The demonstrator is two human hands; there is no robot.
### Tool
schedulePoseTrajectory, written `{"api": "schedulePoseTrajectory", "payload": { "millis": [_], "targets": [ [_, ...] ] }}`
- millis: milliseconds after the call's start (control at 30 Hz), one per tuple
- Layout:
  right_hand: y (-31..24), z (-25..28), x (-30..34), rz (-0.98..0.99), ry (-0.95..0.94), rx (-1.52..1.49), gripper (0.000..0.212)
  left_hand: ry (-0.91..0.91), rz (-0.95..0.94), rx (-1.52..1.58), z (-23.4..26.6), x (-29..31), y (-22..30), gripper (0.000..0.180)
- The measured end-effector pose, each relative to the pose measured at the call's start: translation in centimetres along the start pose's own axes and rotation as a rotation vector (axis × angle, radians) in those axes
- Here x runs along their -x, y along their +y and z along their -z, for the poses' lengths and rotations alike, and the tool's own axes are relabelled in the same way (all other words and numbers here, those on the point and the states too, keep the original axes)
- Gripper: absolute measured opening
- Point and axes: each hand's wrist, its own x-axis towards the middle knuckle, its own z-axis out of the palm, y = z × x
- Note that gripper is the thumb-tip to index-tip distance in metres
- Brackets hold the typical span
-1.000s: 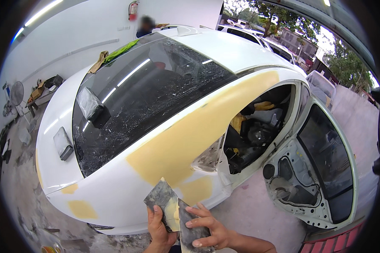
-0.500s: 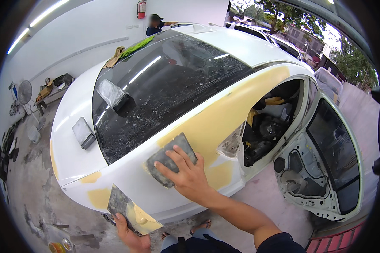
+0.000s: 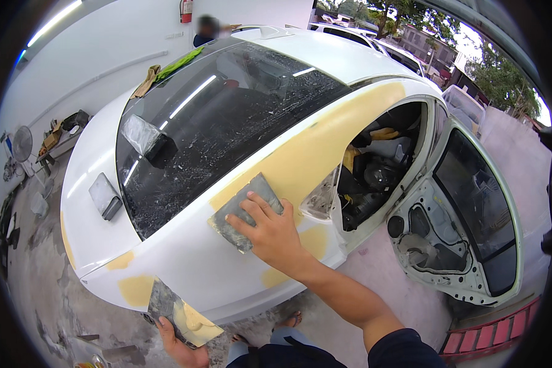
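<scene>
My right hand [image 3: 275, 236] presses a flat dark grey spreader [image 3: 230, 218] against the white rear side panel of a car [image 3: 196, 267], fingers spread over its face and the thumb at its edge. The spreader's upper edge lies over the lower border of a long yellow filler patch [image 3: 294, 156] running up to the roof pillar. Low at the left, my left hand [image 3: 181, 349] grips a grey plate [image 3: 165, 303] by its near edge. Yellow putty [image 3: 199, 326] is heaped on the plate's right part. Smaller yellow patches [image 3: 135, 289] mark the bodywork beyond the plate.
A detached-looking open door [image 3: 438, 242] stands at the right beside the car's doorway. Two wrapped blocks [image 3: 104, 195] rest on the boot and rear glass. Cloths [image 3: 176, 64] lie at the glass's far edge. Another person [image 3: 205, 30] is behind the car. A red rack [image 3: 490, 334] stands lower right.
The whole view has shifted, moving the car left and up in the picture. Relative to the panel, my right hand and the spreader have slid slightly up and right. The left hand still holds the plate.
</scene>
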Motion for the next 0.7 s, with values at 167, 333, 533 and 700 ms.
{"api": "schedulePoseTrajectory", "payload": {
  "millis": [167, 333, 533, 700],
  "targets": [
    [2.3, -1.1, 5.9, 0.039, 0.023, 0.006, 0.052, -0.023, -0.026, -0.038, -1.6, -0.1, -0.2, 0.051],
    [5.5, -2.2, 12.2, 0.024, 0.023, 0.027, 0.057, -0.056, 0.020, -0.036, -3.2, -0.2, -1.4, 0.050],
    [7.0, 1.7, 15.2, -0.083, -0.268, 0.042, 0.058, -0.121, 0.036, -0.068, -3.5, -0.2, -3.3, 0.049],
    [2.5, 10.4, 15.4, -0.276, 0.016, -0.609, 0.048, -0.160, 0.163, -0.051, -7.0, 0.6, -7.4, 0.050]
  ]
}}
